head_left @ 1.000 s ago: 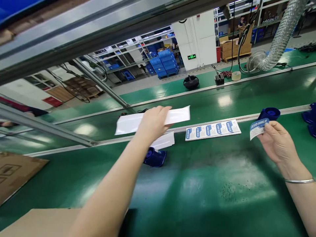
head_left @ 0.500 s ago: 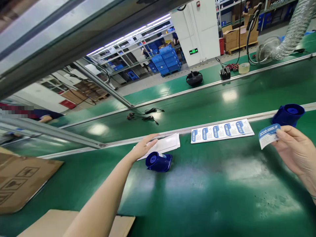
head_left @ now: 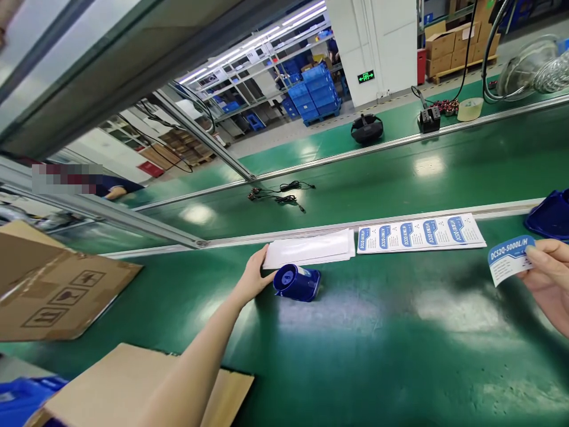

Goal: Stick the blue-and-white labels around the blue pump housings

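In my right hand (head_left: 549,279) is a blue-and-white printed label (head_left: 510,260), pinched at its right edge and curling a little. My left hand (head_left: 254,277) is at the left end of some blank white sheets (head_left: 306,249), thumb and fingers apart. Its thumb points at a dark blue plastic housing (head_left: 297,283) lying on its side, and I cannot tell whether they touch. To the right of the blank sheets lies a stack of label sheets (head_left: 420,234) with several printed labels. Another dark blue plastic part (head_left: 551,214) sits beyond my right hand, cut off by the frame edge.
Open cardboard boxes (head_left: 66,290) stand at the left, one partly under my left forearm. A metal rail (head_left: 231,240) runs behind the sheets, with black cables (head_left: 287,193) on the green surface past it. Farther back are a black headset (head_left: 367,128) and a tape roll (head_left: 470,110).
My left hand has moved from over the blank sheets to their left end, and the sheets now lie straighter. My right hand still holds the label. The camera view has shifted.
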{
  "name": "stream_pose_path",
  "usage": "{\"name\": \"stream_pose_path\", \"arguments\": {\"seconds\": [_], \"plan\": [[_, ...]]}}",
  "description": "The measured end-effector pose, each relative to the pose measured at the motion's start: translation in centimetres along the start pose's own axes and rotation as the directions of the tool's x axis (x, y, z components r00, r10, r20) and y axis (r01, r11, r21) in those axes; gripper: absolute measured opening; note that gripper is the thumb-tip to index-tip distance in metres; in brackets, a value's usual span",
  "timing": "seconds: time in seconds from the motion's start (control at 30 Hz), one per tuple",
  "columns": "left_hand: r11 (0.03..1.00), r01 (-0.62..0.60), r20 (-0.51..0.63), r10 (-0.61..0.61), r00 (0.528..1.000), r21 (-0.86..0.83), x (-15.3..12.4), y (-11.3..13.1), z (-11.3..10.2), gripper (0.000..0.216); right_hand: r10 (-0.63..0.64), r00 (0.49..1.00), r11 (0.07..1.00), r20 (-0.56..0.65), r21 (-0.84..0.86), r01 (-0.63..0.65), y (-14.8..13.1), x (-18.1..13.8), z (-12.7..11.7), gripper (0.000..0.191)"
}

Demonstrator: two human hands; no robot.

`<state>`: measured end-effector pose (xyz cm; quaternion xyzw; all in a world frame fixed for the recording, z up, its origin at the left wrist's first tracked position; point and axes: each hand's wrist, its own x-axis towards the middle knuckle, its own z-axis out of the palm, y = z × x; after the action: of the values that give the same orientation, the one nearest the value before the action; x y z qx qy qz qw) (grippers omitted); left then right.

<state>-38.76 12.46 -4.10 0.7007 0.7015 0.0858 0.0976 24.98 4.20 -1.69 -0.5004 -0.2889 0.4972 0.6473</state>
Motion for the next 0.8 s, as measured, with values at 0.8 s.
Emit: {"name": "stream_pose_path", "arguments": {"seconds": [0.8], "plan": [[0.995, -0.098, -0.010, 0.098, 0.995, -0.010, 3.1, 7.2, -5.7, 0.081, 0.044, 0.982, 0.997, 0.182, 0.052, -0.054, 0.3, -0.3, 0.9, 0.024]]}}
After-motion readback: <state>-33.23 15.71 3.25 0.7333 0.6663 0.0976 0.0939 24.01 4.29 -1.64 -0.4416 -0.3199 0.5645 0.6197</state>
